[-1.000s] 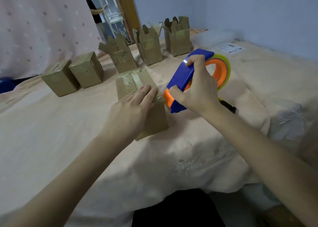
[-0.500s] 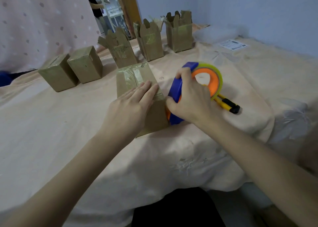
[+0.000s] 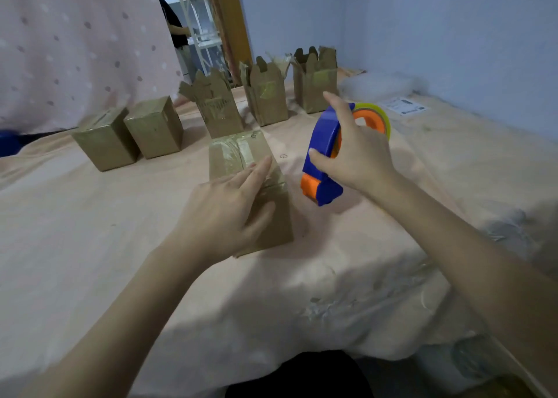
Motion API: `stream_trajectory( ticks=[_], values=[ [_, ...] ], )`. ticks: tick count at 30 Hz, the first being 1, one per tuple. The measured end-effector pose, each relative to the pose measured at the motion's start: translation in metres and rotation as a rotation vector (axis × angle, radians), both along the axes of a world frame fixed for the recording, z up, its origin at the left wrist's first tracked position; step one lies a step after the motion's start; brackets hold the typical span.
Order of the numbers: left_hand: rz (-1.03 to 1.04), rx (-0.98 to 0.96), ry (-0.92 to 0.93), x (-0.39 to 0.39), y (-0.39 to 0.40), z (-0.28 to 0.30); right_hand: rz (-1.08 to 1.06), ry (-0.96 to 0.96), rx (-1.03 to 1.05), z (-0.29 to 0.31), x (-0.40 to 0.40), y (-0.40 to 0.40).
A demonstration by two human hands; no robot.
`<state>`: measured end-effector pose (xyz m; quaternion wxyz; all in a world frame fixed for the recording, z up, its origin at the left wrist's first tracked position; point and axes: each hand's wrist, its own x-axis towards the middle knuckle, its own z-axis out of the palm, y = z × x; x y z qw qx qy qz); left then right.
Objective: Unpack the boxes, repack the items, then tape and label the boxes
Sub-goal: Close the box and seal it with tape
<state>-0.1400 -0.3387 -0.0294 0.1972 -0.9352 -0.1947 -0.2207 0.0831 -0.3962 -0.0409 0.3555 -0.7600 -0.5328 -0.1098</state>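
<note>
Right, taping step, mid-box. Left hand [image 3: 223,213] lies flat on the small brown cardboard box already striped with clear tape [image 3: 250,186], fingers [image 3: 256,171] spread and pressing along the top, thumb down the near face; pinning it, not gripping it. Box sits on the peach-coloured cloth-covered counter [image 3: 90,231], centre of view, long axis running away from the person and leaning slightly right. Right hand [image 3: 356,156] is clenched around the blue-and-orange handheld tape dispenser with its yellowish roll of clear tape [image 3: 324,156], index finger raised off it. Dispenser is lifted clear of the counter, just beside the box's right side, orange cutter end pointing down and towards the box; not touching it as far as I can see. Can't tell whether a tape strand links the two. Key relation: box lies left of the dispenser, so the right hand is the nearer working hand and, I'd judge, the next move is leftward and down onto the box, then a pull along that long axis while the left hand keeps it from sliding. Risk: cloth is soft and wrinkled, box may skid or tip. Behind: two closed brown cardboard boxes [image 3: 129,135] at left, three open brown cardboard boxes with flaps standing up [image 3: 265,95] in a row, so plenty left. White printed label sheet [image 3: 404,105] lies far right, well apart.
</note>
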Motion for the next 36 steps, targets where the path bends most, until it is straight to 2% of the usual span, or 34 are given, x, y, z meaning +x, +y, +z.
stream_trajectory(
  ticks=[5,9,18,24,29,33,36],
  values=[
    [0.038,-0.007,-0.003,0.005,0.0,0.0,0.194,0.063,0.028,0.006,0.013,0.017],
    [0.068,0.008,0.0,0.007,-0.002,-0.001,0.33,0.189,0.041,-0.01,0.018,0.026],
    [0.075,-0.007,-0.01,0.006,-0.003,-0.002,0.535,0.45,0.112,-0.03,0.023,-0.005],
    [0.052,-0.061,-0.051,0.007,-0.002,-0.002,0.489,0.383,0.056,-0.046,0.026,-0.043],
    [0.026,-0.104,-0.096,0.008,-0.003,-0.006,0.392,0.302,-0.085,-0.061,0.028,-0.062],
    [0.016,-0.136,-0.1,0.007,-0.002,-0.008,0.386,0.271,-0.065,-0.071,0.024,-0.075],
    [0.028,-0.154,-0.102,0.007,-0.001,-0.01,0.386,0.202,0.084,-0.073,0.015,-0.08]
  ],
)
